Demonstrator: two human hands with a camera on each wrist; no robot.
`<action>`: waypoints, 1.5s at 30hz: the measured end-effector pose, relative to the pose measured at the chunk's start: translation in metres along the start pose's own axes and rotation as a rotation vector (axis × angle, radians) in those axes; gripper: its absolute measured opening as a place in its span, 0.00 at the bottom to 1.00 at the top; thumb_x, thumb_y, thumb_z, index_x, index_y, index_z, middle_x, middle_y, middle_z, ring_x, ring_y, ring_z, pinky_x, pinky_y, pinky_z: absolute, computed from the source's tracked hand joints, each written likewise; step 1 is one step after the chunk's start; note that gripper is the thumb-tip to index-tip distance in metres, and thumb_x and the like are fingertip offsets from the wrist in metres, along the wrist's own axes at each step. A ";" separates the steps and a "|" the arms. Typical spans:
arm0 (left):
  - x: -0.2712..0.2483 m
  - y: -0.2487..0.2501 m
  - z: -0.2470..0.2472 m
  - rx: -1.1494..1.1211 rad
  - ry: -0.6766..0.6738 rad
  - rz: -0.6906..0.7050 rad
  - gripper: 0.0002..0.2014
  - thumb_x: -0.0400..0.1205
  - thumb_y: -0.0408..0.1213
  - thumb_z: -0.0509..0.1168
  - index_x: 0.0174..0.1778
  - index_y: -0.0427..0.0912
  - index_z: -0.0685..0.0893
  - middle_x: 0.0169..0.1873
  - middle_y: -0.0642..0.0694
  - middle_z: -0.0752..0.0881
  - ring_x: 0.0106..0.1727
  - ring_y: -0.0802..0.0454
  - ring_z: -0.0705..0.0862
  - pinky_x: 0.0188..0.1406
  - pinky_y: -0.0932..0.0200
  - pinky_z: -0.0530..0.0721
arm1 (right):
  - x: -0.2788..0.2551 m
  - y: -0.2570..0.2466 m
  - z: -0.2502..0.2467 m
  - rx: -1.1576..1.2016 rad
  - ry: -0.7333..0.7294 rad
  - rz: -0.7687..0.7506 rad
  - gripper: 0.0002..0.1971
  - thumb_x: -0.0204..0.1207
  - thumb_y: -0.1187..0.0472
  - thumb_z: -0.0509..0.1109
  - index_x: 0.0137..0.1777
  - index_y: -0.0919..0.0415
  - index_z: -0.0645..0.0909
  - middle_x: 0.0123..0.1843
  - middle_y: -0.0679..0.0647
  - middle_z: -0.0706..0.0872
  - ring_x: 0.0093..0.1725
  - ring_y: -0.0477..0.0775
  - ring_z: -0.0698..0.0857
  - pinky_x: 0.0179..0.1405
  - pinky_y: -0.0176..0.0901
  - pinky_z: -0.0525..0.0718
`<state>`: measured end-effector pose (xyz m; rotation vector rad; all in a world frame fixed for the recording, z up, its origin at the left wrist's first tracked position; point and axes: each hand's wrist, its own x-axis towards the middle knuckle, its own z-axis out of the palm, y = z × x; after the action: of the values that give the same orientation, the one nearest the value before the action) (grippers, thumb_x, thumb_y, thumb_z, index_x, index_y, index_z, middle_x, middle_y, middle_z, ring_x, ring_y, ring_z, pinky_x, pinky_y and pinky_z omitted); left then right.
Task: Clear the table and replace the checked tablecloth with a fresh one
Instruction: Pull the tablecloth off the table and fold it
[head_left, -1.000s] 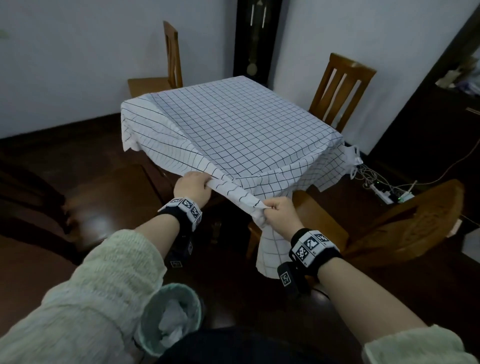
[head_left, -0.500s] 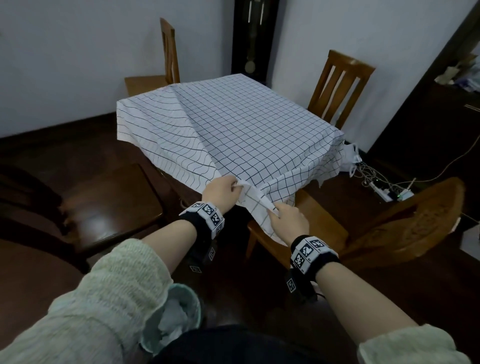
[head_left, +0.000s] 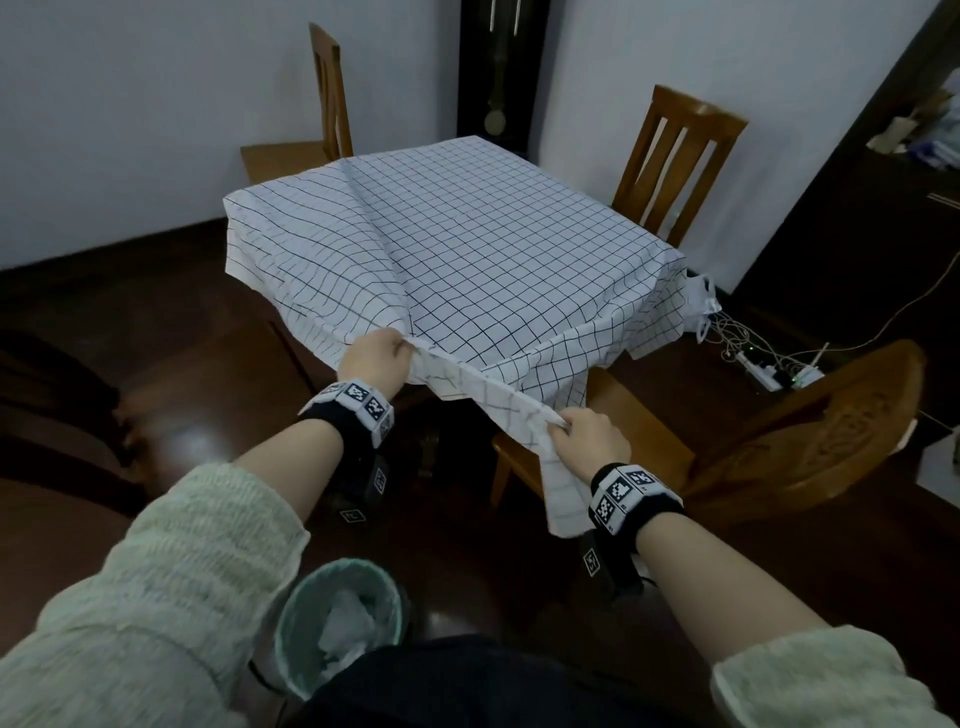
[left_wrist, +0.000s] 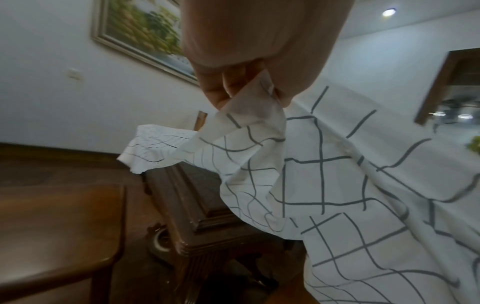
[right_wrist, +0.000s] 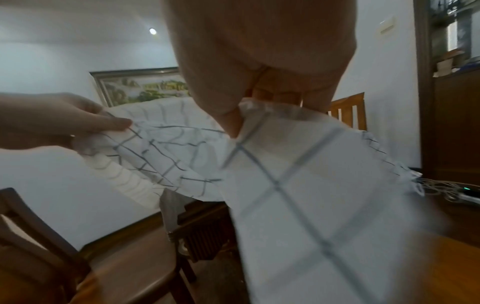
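Head view, looking down at a square table (left_wrist: 207, 226) draped in one checked tablecloth (head_left: 493, 249), white with thin dark lines. Nothing resting on the cloth. Near corner lifted clear of the table and stretched between two hands.

Left hand (head_left: 375, 358): fingers and thumb closed tight, pinching a bunched fold of the cloth just above the table's near edge. Right hand (head_left: 589, 439): nearer the body and lower, likewise closed in a pinch on the corner hem, with a loose flap hanging below the wrist. Rest of the cloth lying across the tabletop, with a long ridge running from the left hand toward the far side.

Possible trouble, judged from this layout:
- Snagging on a table corner or chair back if pulled hard at an angle, with a risk of tearing.
- Slipping from either pinch, since only a thin fold sits between the fingertips.
- Hanging flap dropping toward the bin (head_left: 337, 623) directly below, or trailing on the floor.
- Far hem brushing the power strip (head_left: 763, 369) and its tangle of cables.

Counted:
- One tablecloth; no fresh one in sight.
- One table.
- Two hands, each wearing a marked wristband.
- Probably four chairs, one per side: far left (head_left: 322, 104), far right (head_left: 675, 156), near right (head_left: 639, 447), near left (head_left: 156, 415), dark and hard to make out.
- One bin, holding crumpled white paper.
- One tall clock (head_left: 498, 67) in the far corner.
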<state>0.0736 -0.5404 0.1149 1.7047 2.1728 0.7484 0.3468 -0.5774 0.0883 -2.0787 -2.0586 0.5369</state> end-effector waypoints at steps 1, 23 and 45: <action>0.002 -0.007 -0.003 -0.002 -0.004 -0.046 0.14 0.84 0.40 0.57 0.36 0.36 0.78 0.30 0.42 0.80 0.34 0.41 0.80 0.33 0.53 0.78 | -0.002 0.005 0.003 -0.008 -0.010 0.018 0.19 0.83 0.52 0.58 0.30 0.54 0.70 0.30 0.49 0.76 0.34 0.56 0.78 0.26 0.38 0.70; -0.009 -0.054 0.001 0.046 -0.067 -0.289 0.10 0.81 0.34 0.59 0.50 0.40 0.86 0.49 0.36 0.87 0.40 0.40 0.80 0.38 0.55 0.76 | -0.022 0.041 0.011 0.067 -0.070 0.108 0.09 0.81 0.48 0.66 0.50 0.48 0.86 0.48 0.50 0.87 0.49 0.55 0.85 0.43 0.44 0.83; -0.022 -0.040 0.011 -0.057 -0.039 -0.148 0.09 0.82 0.39 0.64 0.48 0.37 0.85 0.44 0.41 0.86 0.46 0.43 0.82 0.43 0.56 0.76 | -0.028 0.014 0.015 0.200 -0.048 0.010 0.18 0.86 0.48 0.57 0.35 0.54 0.70 0.34 0.51 0.77 0.33 0.51 0.75 0.27 0.41 0.66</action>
<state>0.0522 -0.5656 0.0816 1.4992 2.2006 0.7241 0.3550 -0.6072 0.0731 -1.9798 -1.9314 0.7675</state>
